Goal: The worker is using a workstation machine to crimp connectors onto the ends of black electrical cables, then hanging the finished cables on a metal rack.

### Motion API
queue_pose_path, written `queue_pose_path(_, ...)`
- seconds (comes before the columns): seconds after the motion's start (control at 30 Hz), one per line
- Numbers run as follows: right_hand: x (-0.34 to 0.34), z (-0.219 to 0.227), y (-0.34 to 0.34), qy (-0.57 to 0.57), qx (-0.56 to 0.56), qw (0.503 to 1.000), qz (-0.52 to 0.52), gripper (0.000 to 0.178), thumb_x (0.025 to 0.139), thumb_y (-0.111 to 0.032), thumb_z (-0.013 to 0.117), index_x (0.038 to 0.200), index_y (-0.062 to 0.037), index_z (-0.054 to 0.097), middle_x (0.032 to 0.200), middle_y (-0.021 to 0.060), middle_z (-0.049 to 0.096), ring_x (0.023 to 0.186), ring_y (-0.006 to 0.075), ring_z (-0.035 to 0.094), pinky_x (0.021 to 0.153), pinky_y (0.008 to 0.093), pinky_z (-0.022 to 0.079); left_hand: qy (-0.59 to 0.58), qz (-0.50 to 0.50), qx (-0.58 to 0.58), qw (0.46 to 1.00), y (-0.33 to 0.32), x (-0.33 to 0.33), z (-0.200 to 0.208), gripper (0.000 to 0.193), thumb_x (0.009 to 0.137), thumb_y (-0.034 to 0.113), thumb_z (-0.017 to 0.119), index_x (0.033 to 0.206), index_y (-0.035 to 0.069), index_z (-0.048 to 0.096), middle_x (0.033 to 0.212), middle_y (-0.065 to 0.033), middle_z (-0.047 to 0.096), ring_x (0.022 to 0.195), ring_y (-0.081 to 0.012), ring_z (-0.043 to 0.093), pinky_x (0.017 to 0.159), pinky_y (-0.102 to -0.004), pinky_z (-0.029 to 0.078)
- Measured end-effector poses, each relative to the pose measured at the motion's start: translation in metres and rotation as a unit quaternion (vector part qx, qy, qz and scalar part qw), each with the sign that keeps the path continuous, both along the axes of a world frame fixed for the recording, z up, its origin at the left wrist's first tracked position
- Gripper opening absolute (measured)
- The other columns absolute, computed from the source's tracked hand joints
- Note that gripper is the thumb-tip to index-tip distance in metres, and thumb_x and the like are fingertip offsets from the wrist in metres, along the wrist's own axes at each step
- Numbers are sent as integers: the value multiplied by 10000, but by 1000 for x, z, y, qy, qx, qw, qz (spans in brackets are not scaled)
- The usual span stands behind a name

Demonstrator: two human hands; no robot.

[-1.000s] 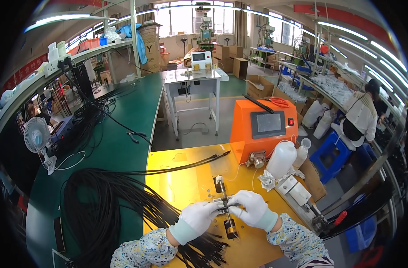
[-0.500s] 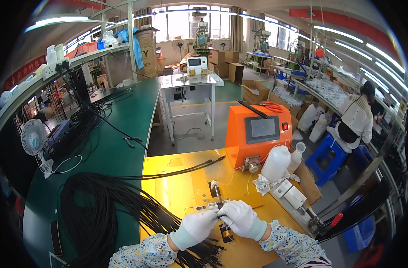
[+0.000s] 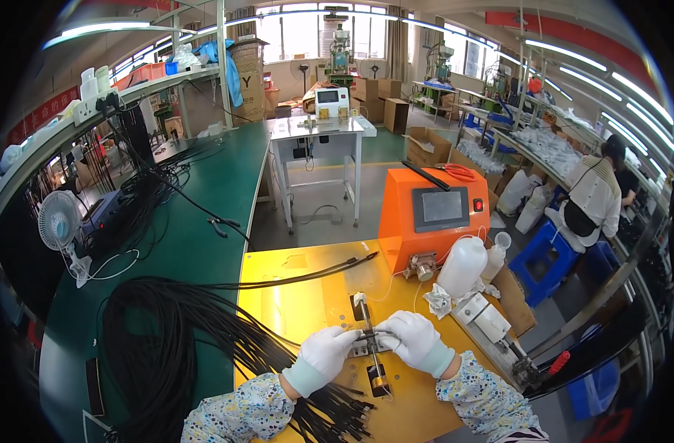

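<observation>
In white gloves, my left hand (image 3: 326, 359) and my right hand (image 3: 415, 341) face each other over the yellow work plate (image 3: 278, 306). Fingers of both are pinched on a thin black cable (image 3: 367, 334), which lies across a small metal fixture (image 3: 359, 350). A slim metal rod (image 3: 365, 316) crosses the fixture between the hands, running away from me. Most of the cable's ends are covered by the gloves. Left of my left hand spreads a thick bundle of black cables (image 3: 148, 332), its tips (image 3: 344, 417) fanned out near my left forearm.
An orange machine (image 3: 398, 210) with a screen stands behind the plate, pliers (image 3: 455, 172) on top. Right of it are a white bottle (image 3: 462, 266) and a lever device (image 3: 492, 319). A green table (image 3: 196, 214) carries a fan (image 3: 59, 220). Someone sits at far right (image 3: 595, 192).
My hands have drawn apart sideways and up a little, uncovering the fixture and the near end of the rod. The whole view has shifted slightly.
</observation>
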State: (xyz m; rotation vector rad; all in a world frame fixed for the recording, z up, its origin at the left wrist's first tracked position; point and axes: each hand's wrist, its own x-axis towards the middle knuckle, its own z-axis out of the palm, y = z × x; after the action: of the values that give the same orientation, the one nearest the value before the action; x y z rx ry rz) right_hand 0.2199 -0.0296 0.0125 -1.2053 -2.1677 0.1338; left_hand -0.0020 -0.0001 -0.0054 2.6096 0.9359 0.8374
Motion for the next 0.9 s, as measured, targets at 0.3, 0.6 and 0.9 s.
queue_pose_path(0.3, 0, 1, 6, -59, 27, 998, -2, 79, 816, -177, 640, 877, -128, 631, 812, 46, 594, 777, 253, 588, 688, 366, 451, 152, 3, 185, 971, -3, -2, 4, 387, 811, 122, 547, 1195, 90, 595, 807, -11, 571, 730, -185, 556, 662, -314, 439)
queue_pose_path(0.6, -26, 7, 136, -333, 100, 936, -61, 81, 834, -141, 573, 872, -115, 640, 834, 42, 611, 836, 222, 605, 715, 365, 448, 222, 2, 212, 952, -5, -1, 8, 414, 810, 137, 531, 1214, 57, 572, 801, -2, 549, 729, -170, 544, 662, -301, 429)
queue_pose_path(0.9, -47, -3, 191, -502, -32, 861, -71, 86, 797, -131, 563, 803, -129, 648, 826, 49, 631, 866, 218, 613, 718, 336, 456, 200, -13, 209, 957, -1, 0, 4, 398, 802, 127, 535, 1184, 27, 587, 802, -21, 575, 726, -181, 552, 646, -312, 420)
